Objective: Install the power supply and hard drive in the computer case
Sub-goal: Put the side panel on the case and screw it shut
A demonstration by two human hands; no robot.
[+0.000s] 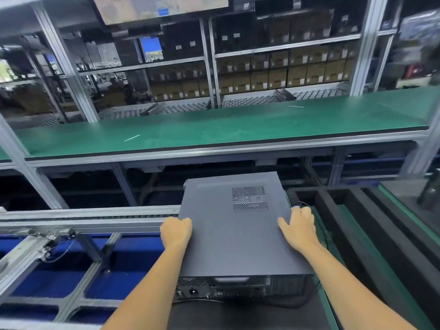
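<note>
Head view looks down on a dark grey computer case (238, 225) lying flat at six o'clock, its side panel up with two mesh vents, its rear ports facing the person. It rests on a dark mat (214, 315) edged in green. At the case's nine o'clock edge the left hand (176, 231) curls its fingers over the rim and grips it; at three o'clock the right hand (298, 226) grips the other edge, thumb spread on the panel. Beyond, toward twelve o'clock, a long green workbench (214, 129) crosses the room, backed by metal shelves (285, 67) stacked with brown boxes. Blue bins (59, 282) sit under a roller frame at eight o'clock; black foam trays (371, 222) lie at three.
</note>
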